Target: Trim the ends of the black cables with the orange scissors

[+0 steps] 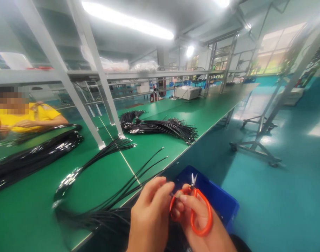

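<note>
My right hand (pixel 195 213) is closed with a pair of orange-handled scissors (pixel 209 215) hooked over its fingers. The scissors' short blades point up and stand slightly apart. Its thumb and forefinger pinch together at something small, too blurred to name. Right beside it, my left hand (pixel 151 210) has its fingers curled together, their tips close to that pinch; what they hold is hidden. Left of my hands, loose black cables (pixel 135 183) with light-coloured tips run across the table edge. A bundle of black cables (pixel 68 180) curves over the green tabletop (pixel 102 190).
Below my hands stands a blue bin (pixel 223 199). More black cable bundles (pixel 162 127) lie farther along the table, and a large bundle (pixel 36 150) lies at left. Grey shelf posts (pixel 90 70) rise from the table. A person in yellow (pixel 41 115) sits across, handling cable.
</note>
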`<state>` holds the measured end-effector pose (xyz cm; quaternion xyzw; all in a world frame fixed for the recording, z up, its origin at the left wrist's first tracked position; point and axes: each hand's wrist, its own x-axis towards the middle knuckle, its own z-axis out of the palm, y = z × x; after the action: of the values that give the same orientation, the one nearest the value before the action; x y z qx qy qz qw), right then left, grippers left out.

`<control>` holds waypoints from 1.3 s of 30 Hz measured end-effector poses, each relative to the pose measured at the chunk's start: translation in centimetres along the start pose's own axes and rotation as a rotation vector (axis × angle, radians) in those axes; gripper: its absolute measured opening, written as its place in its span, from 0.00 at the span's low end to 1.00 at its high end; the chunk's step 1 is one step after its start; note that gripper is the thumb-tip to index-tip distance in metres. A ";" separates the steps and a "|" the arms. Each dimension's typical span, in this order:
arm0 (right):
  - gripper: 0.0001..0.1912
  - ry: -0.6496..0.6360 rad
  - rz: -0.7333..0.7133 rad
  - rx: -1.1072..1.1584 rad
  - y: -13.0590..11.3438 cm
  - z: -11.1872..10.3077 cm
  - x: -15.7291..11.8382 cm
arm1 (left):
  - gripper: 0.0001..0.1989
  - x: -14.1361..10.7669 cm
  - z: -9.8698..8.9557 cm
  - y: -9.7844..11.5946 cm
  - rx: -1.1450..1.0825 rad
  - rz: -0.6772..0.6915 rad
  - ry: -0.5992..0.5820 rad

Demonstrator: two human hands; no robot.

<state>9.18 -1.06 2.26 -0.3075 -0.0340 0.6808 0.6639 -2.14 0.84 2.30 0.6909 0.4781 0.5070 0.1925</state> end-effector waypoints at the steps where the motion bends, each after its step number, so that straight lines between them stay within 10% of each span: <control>1: 0.11 -0.008 0.000 0.006 0.1 0.0 0.1 | 0.10 0.0 -0.2 0.0 0.070 0.060 -0.037; 6: 0.08 -0.069 -0.022 0.032 0.6 0.2 0.2 | 0.10 0.2 -0.9 -0.8 0.160 0.102 -0.080; 13: 0.07 -0.061 -0.074 -0.066 0.4 0.7 -0.2 | 0.06 -0.4 -0.8 -1.1 -0.392 -0.292 -0.384; 25: 0.10 -0.005 -0.401 -0.488 0.7 1.5 -0.4 | 0.16 -0.7 -0.1 -1.2 -0.682 -0.555 -0.272; 39: 0.10 -0.190 -1.470 -1.346 0.1 -0.5 1.0 | 0.11 -0.7 -0.1 0.2 -0.660 -0.576 -0.216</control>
<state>9.38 -0.32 1.48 -0.4665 -0.6468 -0.0379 0.6021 -2.20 0.11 2.10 0.4803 0.4408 0.4832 0.5843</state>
